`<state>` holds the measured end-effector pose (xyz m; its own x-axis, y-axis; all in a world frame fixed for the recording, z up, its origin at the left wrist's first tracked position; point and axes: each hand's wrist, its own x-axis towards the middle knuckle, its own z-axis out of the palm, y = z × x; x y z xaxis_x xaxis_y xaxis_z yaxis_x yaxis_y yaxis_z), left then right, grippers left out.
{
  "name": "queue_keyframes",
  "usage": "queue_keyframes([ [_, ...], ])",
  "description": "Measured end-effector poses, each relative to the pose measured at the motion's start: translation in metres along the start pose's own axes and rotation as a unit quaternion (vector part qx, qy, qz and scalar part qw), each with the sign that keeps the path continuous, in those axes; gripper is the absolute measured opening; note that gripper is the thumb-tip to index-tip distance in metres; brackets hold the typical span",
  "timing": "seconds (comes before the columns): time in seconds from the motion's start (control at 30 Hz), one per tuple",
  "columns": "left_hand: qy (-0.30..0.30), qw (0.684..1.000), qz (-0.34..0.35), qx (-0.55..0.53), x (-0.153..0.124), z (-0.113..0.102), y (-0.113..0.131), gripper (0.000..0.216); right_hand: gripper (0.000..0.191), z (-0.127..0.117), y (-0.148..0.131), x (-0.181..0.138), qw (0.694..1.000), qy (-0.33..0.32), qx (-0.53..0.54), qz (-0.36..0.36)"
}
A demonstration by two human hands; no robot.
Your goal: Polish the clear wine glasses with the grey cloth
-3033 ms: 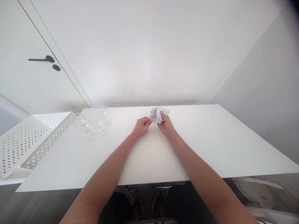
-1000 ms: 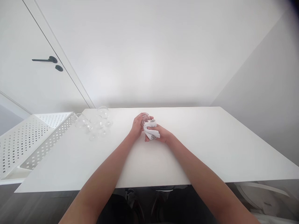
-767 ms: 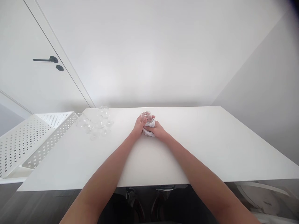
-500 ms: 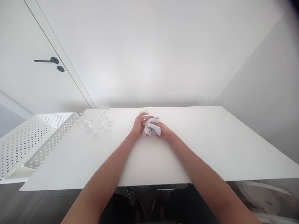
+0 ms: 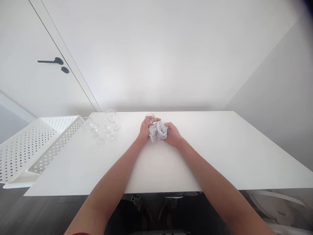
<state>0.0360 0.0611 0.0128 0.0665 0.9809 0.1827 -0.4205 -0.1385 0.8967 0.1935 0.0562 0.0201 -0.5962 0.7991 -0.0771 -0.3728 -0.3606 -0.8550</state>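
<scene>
My left hand (image 5: pixel 144 130) is wrapped round a clear stemmed glass (image 5: pixel 151 119) above the middle of the white table (image 5: pixel 220 153). My right hand (image 5: pixel 172 134) is closed on a crumpled white cloth (image 5: pixel 158 131) and presses it against the side of the glass. The lower part of the glass is hidden by the cloth and my fingers. Both forearms reach out over the near table edge.
Several clear stemmed glasses (image 5: pixel 102 126) stand together at the table's far left. A white perforated rack (image 5: pixel 31 147) sits beside the table's left edge. A door with a dark handle (image 5: pixel 50 61) is at the back left. A white chair (image 5: pixel 276 202) shows below right.
The cloth in my right hand has shifted from under the glass to its right side and bunched up. My left hand went from pinching the stem to gripping the bowl.
</scene>
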Motion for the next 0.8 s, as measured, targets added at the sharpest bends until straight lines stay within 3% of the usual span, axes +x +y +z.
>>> queue_keyframes([
  [0.1, -0.026, 1.000, 0.008, -0.006, 0.001, 0.001, 0.001, 0.060, 0.028, -0.005, -0.003, -0.003, 0.998, -0.047, -0.039, -0.008],
  [0.17, -0.043, 0.999, 0.017, 0.003, 0.001, 0.002, 0.000, 0.060, 0.031, -0.007, -0.002, -0.002, 0.996, -0.042, -0.081, -0.016],
  [0.37, 0.060, 0.985, 0.086, 0.136, 0.003, -0.002, -0.003, 0.048, 0.033, 0.003, 0.010, 0.002, 0.948, 0.113, -0.265, -0.137],
  [0.5, 0.094, 0.985, 0.102, 0.104, 0.002, -0.003, -0.001, 0.048, 0.031, 0.010, 0.008, -0.001, 0.985, 0.034, -0.145, -0.081],
  [0.6, 0.084, 0.989, 0.093, 0.077, 0.001, -0.002, 0.001, 0.047, 0.031, 0.008, 0.004, -0.003, 0.994, -0.012, -0.090, -0.054],
  [0.7, 0.039, 0.995, 0.080, 0.052, 0.001, 0.000, -0.001, 0.047, 0.034, 0.004, 0.006, 0.000, 0.992, -0.002, -0.112, -0.058],
  [0.8, 0.017, 0.996, 0.079, 0.045, 0.002, 0.000, -0.006, 0.046, 0.044, 0.003, 0.014, 0.006, 0.974, 0.030, -0.203, -0.098],
])
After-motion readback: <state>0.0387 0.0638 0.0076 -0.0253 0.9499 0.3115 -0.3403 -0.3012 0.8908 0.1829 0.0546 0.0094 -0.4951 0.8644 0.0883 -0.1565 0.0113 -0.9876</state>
